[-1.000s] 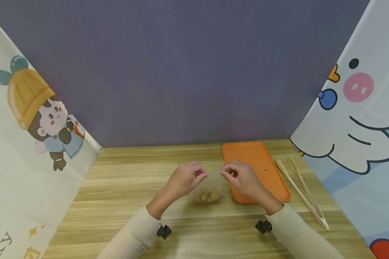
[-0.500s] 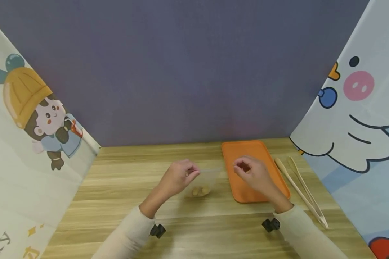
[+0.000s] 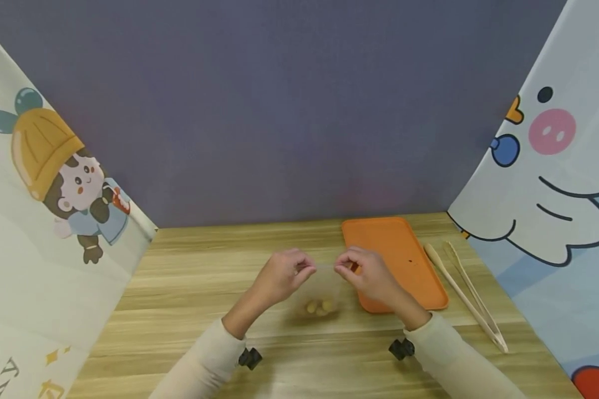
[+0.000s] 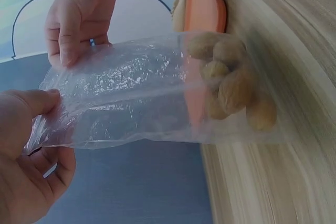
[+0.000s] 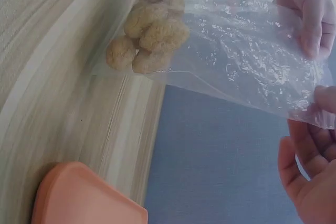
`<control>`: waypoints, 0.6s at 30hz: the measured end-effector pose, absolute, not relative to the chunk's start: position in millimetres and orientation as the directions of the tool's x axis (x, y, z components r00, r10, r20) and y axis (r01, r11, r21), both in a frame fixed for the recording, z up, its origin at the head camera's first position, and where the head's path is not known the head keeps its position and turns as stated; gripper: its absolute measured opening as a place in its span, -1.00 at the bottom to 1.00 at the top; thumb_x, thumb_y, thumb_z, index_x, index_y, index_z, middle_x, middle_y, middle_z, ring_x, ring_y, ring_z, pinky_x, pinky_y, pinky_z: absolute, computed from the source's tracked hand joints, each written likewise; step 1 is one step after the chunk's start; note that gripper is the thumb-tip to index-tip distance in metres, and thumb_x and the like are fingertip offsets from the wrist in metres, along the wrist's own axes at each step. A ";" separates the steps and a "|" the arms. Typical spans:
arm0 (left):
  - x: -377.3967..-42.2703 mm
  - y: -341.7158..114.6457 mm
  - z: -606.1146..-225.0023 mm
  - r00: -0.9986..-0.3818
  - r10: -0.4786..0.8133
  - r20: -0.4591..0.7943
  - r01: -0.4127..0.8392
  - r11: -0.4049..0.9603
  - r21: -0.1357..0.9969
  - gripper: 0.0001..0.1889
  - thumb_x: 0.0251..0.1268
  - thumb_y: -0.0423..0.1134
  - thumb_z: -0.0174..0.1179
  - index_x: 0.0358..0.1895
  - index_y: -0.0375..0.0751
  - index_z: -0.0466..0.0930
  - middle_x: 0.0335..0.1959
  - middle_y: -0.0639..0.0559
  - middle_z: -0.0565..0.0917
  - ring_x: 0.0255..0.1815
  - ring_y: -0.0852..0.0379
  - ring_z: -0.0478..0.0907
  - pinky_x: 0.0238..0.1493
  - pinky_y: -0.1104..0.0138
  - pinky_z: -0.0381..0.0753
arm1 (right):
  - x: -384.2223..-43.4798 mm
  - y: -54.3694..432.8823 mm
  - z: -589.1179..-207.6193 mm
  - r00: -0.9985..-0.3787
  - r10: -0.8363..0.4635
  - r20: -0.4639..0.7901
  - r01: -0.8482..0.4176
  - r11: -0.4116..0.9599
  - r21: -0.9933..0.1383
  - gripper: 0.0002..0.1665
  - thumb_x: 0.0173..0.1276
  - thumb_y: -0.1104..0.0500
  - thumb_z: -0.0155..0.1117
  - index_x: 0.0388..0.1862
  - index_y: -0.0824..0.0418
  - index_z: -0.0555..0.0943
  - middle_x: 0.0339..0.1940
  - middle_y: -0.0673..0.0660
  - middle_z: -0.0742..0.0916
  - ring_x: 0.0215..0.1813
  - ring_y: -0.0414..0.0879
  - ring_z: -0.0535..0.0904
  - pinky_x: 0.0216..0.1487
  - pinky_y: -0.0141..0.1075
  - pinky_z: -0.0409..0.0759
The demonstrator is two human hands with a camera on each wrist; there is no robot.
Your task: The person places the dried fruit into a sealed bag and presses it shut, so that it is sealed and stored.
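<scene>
A clear plastic bag [image 3: 324, 285] hangs between my two hands over the wooden table. Several rounded, wrinkled tan lumps [image 4: 236, 87] lie together in its bottom end; their kind is not clear. With thumb and fingertips my left hand [image 3: 285, 274] pinches one end of the bag's top edge. My right hand [image 3: 369, 272] pinches the other end, so the edge is stretched between them. In the right wrist view the bag's film [image 5: 241, 51] is creased and shiny, with the lumps [image 5: 152, 30] close over the tabletop.
An orange tray [image 3: 391, 238] lies flat to the right, partly behind my right hand, with small dark specks on it. Beyond it rests a pair of light wooden tongs [image 3: 466, 293]. A grey panel [image 3: 299, 111] stands at the back, with printed cartoon panels at both sides.
Half a second ago the right hand was off the bag, over the tray, while the left held it. The right hand has come back left and pinches the bag's top edge again.
</scene>
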State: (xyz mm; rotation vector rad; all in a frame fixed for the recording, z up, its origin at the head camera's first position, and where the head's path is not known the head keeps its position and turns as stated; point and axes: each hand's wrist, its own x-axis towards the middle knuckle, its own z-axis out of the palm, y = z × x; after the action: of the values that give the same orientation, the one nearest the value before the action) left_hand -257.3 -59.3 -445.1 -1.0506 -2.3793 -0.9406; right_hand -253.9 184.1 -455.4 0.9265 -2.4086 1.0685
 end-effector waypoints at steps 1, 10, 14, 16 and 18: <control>-257.7 -59.3 -445.6 -0.650 0.508 0.566 0.757 0.496 0.424 -0.97 0.23 -0.34 0.41 -0.32 -0.17 0.74 -0.35 0.04 0.78 -0.36 0.22 0.69 -0.30 0.48 0.68 | -253.6 183.7 -455.0 -0.727 -0.424 0.540 -0.684 0.510 -0.521 -0.92 0.32 0.28 0.42 -0.30 0.10 0.71 -0.37 -0.07 0.71 -0.37 -0.36 0.54 -0.36 -0.42 0.64; -258.4 -59.4 -447.4 -0.650 0.506 0.567 0.758 0.493 0.427 -0.97 0.25 -0.32 0.40 -0.32 -0.17 0.74 -0.35 0.04 0.78 -0.36 0.23 0.69 -0.32 0.50 0.66 | -251.5 189.5 -457.2 -0.772 -0.367 0.519 -0.630 0.552 -0.547 -0.94 0.33 0.26 0.41 -0.29 0.09 0.73 -0.39 -0.08 0.71 -0.37 -0.34 0.57 -0.39 -0.42 0.63; -259.1 -60.5 -448.6 -0.662 0.502 0.556 0.748 0.496 0.442 -0.96 0.26 -0.30 0.39 -0.32 -0.17 0.74 -0.34 0.04 0.78 -0.35 0.22 0.69 -0.30 0.50 0.67 | -250.8 194.4 -459.3 -0.772 -0.363 0.521 -0.628 0.560 -0.541 -0.92 0.33 0.27 0.41 -0.30 0.08 0.72 -0.40 -0.09 0.71 -0.38 -0.34 0.57 -0.40 -0.42 0.62; -259.5 -61.0 -449.4 -0.663 0.503 0.554 0.747 0.492 0.447 -0.96 0.26 -0.30 0.39 -0.33 -0.18 0.74 -0.34 0.04 0.78 -0.35 0.22 0.69 -0.30 0.49 0.67 | -251.0 194.9 -459.6 -0.760 -0.374 0.531 -0.641 0.561 -0.523 -0.92 0.33 0.28 0.41 -0.30 0.09 0.71 -0.41 -0.08 0.71 -0.39 -0.35 0.56 -0.41 -0.42 0.62; -259.6 -61.5 -450.1 -0.663 0.503 0.554 0.747 0.488 0.452 -0.95 0.26 -0.30 0.39 -0.32 -0.18 0.73 -0.35 0.04 0.78 -0.35 0.22 0.69 -0.30 0.50 0.67 | -251.0 194.4 -459.0 -0.754 -0.380 0.535 -0.648 0.562 -0.514 -0.93 0.34 0.27 0.40 -0.30 0.10 0.71 -0.41 -0.08 0.70 -0.40 -0.35 0.56 -0.42 -0.42 0.62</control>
State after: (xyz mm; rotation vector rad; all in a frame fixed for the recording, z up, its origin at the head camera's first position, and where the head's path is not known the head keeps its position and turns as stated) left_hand -259.6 -61.5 -450.1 -1.0485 -2.3898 -0.9765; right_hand -251.0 194.4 -459.0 0.8380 -2.4346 1.0186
